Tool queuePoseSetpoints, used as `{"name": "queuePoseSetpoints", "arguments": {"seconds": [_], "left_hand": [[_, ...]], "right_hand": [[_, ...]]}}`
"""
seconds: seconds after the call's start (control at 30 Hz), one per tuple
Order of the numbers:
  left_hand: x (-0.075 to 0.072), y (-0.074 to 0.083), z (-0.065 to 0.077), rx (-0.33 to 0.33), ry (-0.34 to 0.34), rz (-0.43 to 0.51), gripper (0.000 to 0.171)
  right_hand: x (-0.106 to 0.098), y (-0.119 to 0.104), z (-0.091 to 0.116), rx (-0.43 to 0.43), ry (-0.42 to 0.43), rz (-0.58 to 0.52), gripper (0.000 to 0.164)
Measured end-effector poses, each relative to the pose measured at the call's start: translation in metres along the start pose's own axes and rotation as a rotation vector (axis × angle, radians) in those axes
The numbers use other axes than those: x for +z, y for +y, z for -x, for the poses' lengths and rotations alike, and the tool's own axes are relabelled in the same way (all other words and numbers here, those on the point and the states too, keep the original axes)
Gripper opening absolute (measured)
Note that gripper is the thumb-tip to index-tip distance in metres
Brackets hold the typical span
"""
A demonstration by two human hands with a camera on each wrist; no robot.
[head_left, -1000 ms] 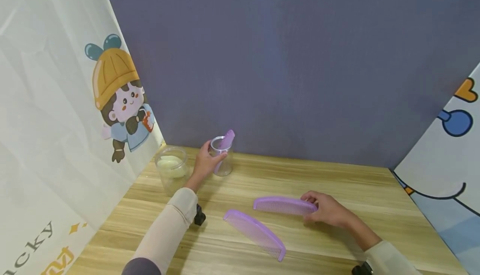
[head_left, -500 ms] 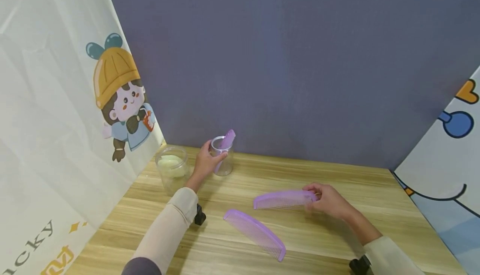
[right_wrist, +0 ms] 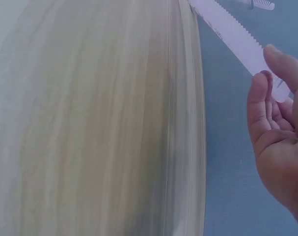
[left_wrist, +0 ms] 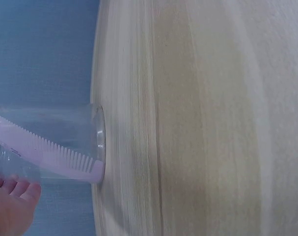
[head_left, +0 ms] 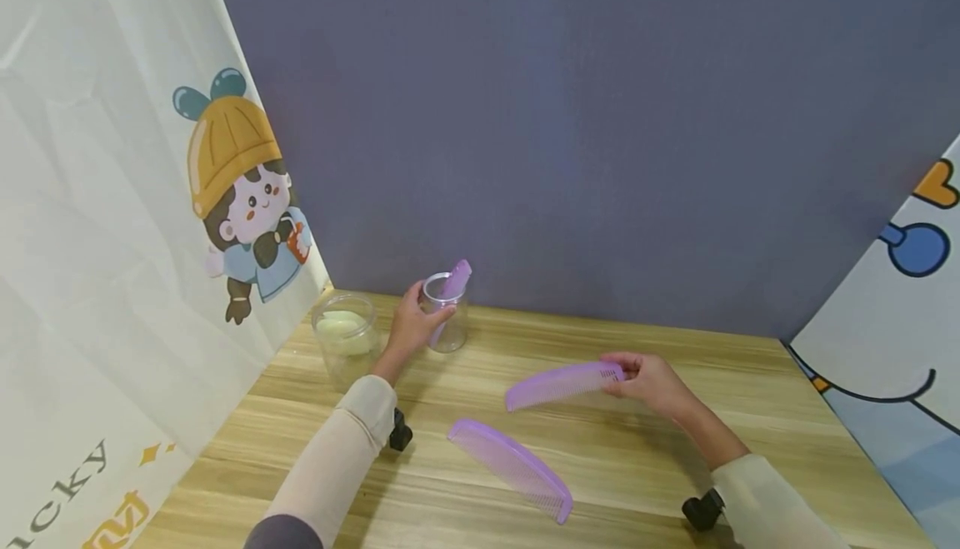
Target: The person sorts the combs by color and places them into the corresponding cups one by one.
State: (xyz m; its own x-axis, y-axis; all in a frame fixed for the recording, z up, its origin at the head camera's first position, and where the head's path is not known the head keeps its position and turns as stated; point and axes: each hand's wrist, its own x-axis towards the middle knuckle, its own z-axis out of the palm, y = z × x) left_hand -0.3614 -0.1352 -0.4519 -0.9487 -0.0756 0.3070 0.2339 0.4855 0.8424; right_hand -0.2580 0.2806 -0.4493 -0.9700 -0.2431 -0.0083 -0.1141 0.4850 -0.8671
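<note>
At the back of the table my left hand point(head_left: 409, 326) grips a clear jar point(head_left: 452, 336) around its upper part. Inside the jar a purple comb point(left_wrist: 45, 152) leans at a slant, its top end poking out above the rim. My right hand point(head_left: 651, 384) pinches another purple comb point(head_left: 562, 384) by its right end, between thumb and fingers. That comb slopes down to the left, teeth facing down, its right end raised above the table. A third purple comb point(head_left: 517, 467) lies flat on the table in front, between the two arms.
A second, wider clear jar point(head_left: 347, 370) with pale yellow-green pieces point(head_left: 342, 324) inside stands left of my left hand. A grey-blue panel point(head_left: 555, 132) rises behind the wooden table point(head_left: 637, 491), with printed white sheets point(head_left: 97, 224) at the sides.
My right hand has risen and moved slightly back, lifting the right end of its comb so that it tilts. The left hand, its jar and the front comb stay in place.
</note>
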Motion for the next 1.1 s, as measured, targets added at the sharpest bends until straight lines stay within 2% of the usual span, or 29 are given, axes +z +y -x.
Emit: {"name": "queuePoseSetpoints", "arguments": {"seconds": [0.2, 0.6, 0.9, 1.1], "left_hand": [[-0.001, 0.0, 0.001, -0.006, -0.001, -0.004, 0.081], [-0.001, 0.0, 0.002, 0.012, -0.001, -0.023, 0.08], [-0.001, 0.0, 0.002, 0.01, 0.002, -0.009, 0.078], [-0.001, 0.0, 0.001, 0.017, -0.003, 0.006, 0.08]], "right_hand": [[0.002, -0.004, -0.005, 0.006, -0.002, -0.047, 0.06], [0.0, -0.01, -0.014, 0.033, 0.041, -0.003, 0.062], [-0.004, -0.02, -0.025, -0.023, 0.019, -0.089, 0.065], [-0.007, -0.03, -0.035, -0.06, 0.051, -0.119, 0.061]]}}
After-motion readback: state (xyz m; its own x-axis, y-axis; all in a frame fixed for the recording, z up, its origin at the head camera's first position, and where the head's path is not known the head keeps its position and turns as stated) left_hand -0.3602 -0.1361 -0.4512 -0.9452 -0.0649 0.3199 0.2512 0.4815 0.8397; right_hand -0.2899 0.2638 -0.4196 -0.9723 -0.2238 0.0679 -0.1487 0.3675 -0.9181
